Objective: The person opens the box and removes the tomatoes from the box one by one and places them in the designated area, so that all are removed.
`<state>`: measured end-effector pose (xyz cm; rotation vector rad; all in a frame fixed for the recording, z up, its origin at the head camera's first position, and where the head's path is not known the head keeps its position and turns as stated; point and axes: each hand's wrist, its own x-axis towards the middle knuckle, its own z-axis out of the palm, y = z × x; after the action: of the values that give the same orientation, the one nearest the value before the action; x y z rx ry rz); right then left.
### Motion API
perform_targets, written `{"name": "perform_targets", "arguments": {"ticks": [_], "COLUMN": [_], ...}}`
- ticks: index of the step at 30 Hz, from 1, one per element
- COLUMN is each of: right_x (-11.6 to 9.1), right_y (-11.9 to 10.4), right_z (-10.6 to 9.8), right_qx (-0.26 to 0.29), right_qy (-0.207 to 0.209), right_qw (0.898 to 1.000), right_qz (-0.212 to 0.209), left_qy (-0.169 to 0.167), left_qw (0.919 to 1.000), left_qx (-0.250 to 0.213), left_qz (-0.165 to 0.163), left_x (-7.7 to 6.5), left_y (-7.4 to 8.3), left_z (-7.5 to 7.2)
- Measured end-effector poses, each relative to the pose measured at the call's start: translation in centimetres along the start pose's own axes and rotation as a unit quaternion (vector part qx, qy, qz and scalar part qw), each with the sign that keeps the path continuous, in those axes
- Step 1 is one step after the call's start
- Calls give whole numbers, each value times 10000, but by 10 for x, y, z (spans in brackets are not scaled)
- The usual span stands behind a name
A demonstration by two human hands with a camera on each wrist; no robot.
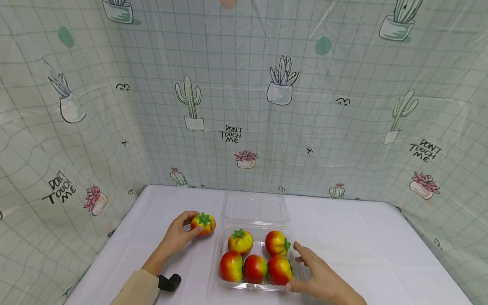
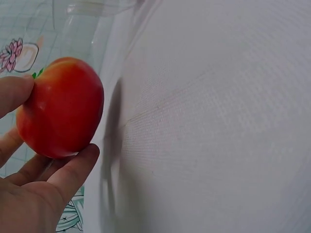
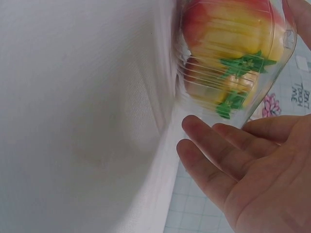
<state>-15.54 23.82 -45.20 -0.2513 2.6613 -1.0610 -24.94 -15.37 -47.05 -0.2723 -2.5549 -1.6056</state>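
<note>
My left hand (image 1: 181, 231) holds a red-and-yellow fruit (image 1: 204, 224) with a green leafy top, like a tomato or persimmon, left of a clear plastic box (image 1: 238, 287). In the left wrist view, thumb and fingertips grip this fruit (image 2: 63, 109) by its sides, and a shadow falls on the white cloth beside it. Several similar fruits (image 1: 255, 269) sit inside the box, whose lid (image 1: 254, 208) is raised behind it. At the box's right side, my right hand (image 1: 318, 273) has its thumb by the near corner and its fingers extended loosely along the wall, gripping nothing.
A white cloth covers the table (image 1: 354, 237). Near my left sleeve is a small black object (image 1: 170, 283). Behind the table and at both sides hangs a gridded curtain (image 1: 244, 97) printed with cacti.
</note>
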Motion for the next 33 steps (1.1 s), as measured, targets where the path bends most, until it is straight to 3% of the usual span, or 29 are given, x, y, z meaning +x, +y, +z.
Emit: {"name": "perform_targets", "arguments": {"ticks": [16,33], "right_x": [1,1], "right_y": [-2,0], "right_z": [-1,0], "right_qx": [25,57], "right_qy": [-4,-2], "right_qw": [10000,9999], "right_qz": [-65,-88], "left_qy": [-76,-140], "left_qw": [9998,9999], "left_qx": [57,-59], "left_qz": [145,3], "left_x": [2,3], "left_y": [-5,-5], "left_z": [2,3]}}
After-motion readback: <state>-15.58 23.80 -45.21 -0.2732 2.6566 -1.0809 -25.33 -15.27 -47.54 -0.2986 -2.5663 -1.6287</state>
